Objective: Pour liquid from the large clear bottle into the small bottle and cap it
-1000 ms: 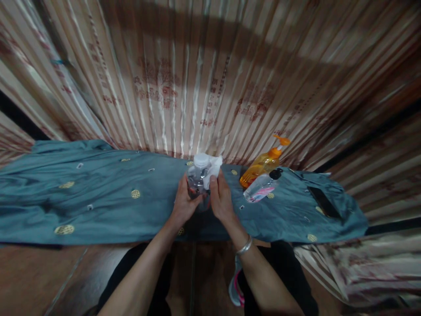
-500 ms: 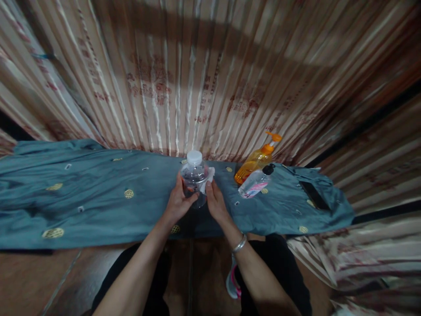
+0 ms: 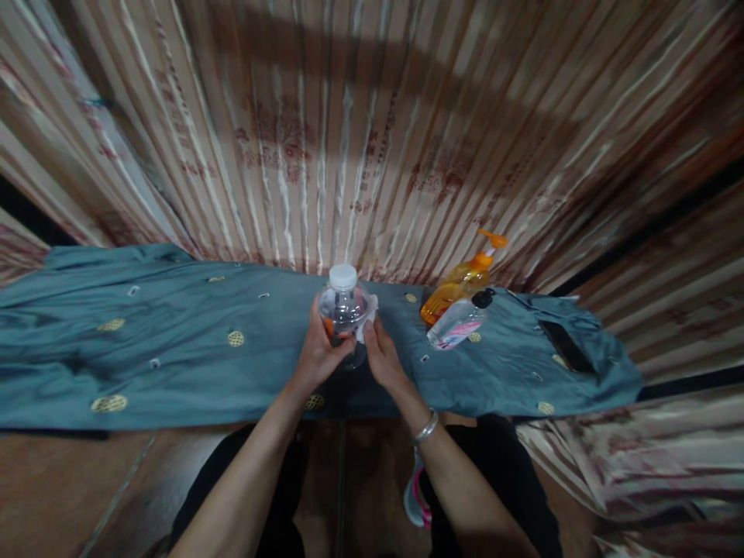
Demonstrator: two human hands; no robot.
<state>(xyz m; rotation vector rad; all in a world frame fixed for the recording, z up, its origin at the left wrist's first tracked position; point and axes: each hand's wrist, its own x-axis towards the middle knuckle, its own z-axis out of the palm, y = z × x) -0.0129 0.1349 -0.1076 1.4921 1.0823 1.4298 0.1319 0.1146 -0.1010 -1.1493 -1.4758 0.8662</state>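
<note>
A clear plastic bottle (image 3: pixel 343 306) with a white cap stands upright on the blue-green cloth (image 3: pixel 174 349). My left hand (image 3: pixel 319 355) is wrapped round its left side. My right hand (image 3: pixel 382 358) presses a white tissue (image 3: pixel 368 316) against the bottle's right side, fingers closed on it. Most of the tissue is hidden behind the bottle and my fingers. A silver bangle sits on my right wrist.
An orange pump bottle (image 3: pixel 462 284) and a small clear bottle with a black cap (image 3: pixel 456 325) stand to the right. A dark flat object (image 3: pixel 565 347) lies further right on the cloth. A striped curtain (image 3: pixel 372 132) hangs right behind. Wooden floor below.
The tissue, bunched beside the cap a second ago, now sits lower against the bottle's side. My hands have stayed on the bottle.
</note>
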